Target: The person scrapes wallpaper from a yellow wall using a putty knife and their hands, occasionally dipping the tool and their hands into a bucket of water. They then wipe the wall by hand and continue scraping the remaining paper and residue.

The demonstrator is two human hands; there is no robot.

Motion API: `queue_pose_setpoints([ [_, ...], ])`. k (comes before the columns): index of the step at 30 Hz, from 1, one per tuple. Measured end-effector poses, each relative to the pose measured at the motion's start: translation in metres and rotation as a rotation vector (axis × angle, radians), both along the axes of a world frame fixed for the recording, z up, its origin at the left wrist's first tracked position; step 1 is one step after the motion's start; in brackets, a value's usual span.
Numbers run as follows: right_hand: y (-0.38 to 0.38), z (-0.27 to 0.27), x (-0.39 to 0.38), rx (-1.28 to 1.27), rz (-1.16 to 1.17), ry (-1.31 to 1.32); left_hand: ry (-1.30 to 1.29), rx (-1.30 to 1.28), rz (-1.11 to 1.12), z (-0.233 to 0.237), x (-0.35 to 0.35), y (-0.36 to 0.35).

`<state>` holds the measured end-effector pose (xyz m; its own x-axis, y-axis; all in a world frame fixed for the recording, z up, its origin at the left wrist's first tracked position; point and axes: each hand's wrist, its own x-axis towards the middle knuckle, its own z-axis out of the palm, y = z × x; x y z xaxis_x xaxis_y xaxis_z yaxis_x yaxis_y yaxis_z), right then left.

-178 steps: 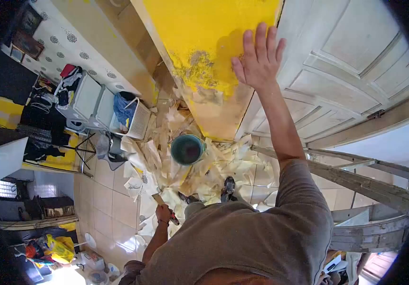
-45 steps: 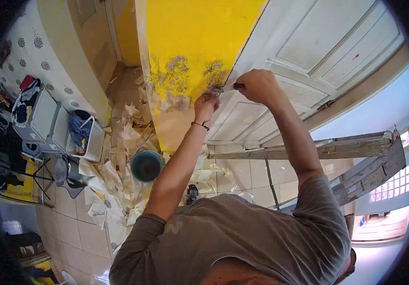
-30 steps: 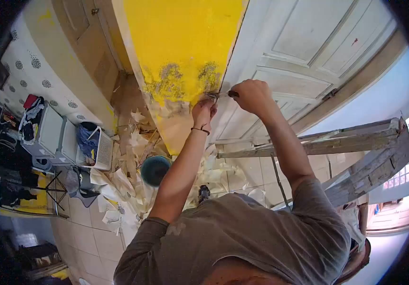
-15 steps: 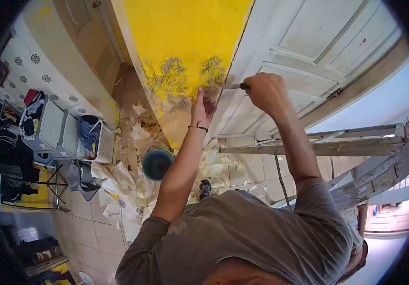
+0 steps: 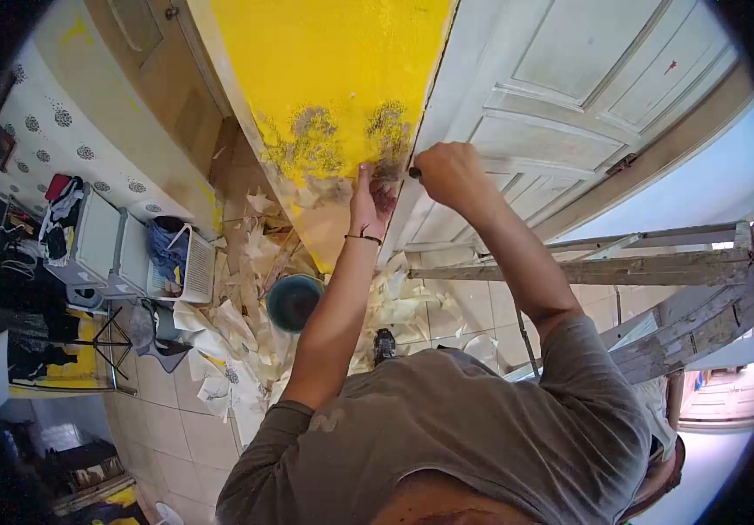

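A yellow wall (image 5: 324, 61) has dark, rough patches with peeling paint low down. My left hand (image 5: 371, 206) is at the lower part of this wall, below the patches, palm turned up with its thumb stretched out and dark bits on the palm. Beside the wall's right edge, my right hand (image 5: 448, 178) is wrapped round the dark handle of a scraper (image 5: 415, 172). The scraper's blade is hardly visible at the wall's edge. To the right stands a white panelled door (image 5: 561, 70).
A round bucket (image 5: 294, 304) stands on the tiled floor (image 5: 162, 420) among scattered paper scraps (image 5: 250, 332). Wooden ladder-like beams (image 5: 622, 269) lie to the right. A laundry basket (image 5: 193, 267) with clothes is at the left, beside white drawers (image 5: 97, 236).
My right hand has moved left with the scraper, closer to the wall's edge, and the blade no longer shows clearly. My left hand stays at nearly the same place on the wall.
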<state>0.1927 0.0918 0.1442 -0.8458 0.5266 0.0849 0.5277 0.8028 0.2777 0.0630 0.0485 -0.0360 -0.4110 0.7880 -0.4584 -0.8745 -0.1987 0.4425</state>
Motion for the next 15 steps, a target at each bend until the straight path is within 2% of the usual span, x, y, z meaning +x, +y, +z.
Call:
queue_pose_setpoints([
  [5, -0.020, 0.063, 0.016, 0.041, -0.066, 0.089, 0.016, 0.074, -0.013, -0.026, -0.006, -0.008],
  [7, -0.011, 0.048, 0.007, 0.069, -0.047, 0.094, 0.013, 0.087, 0.055, -0.018, -0.002, -0.009],
  [9, -0.003, 0.024, -0.007, 0.055, -0.037, -0.044, 0.032, 0.102, 0.017, -0.018, -0.005, -0.005],
  [10, 0.003, 0.011, -0.006, 0.036, 0.026, -0.001, 0.036, 0.075, 0.019, -0.011, -0.003, -0.004],
  [12, -0.005, 0.019, 0.003, 0.034, -0.003, 0.015, 0.041, 0.050, 0.024, -0.019, -0.007, -0.003],
  [14, -0.010, 0.032, 0.011, 0.037, -0.019, 0.029, 0.068, 0.287, -0.093, -0.026, -0.014, -0.007],
  [15, -0.012, 0.037, 0.015, 0.043, -0.047, 0.077, 0.065, 0.287, -0.087, -0.022, -0.012, -0.009],
])
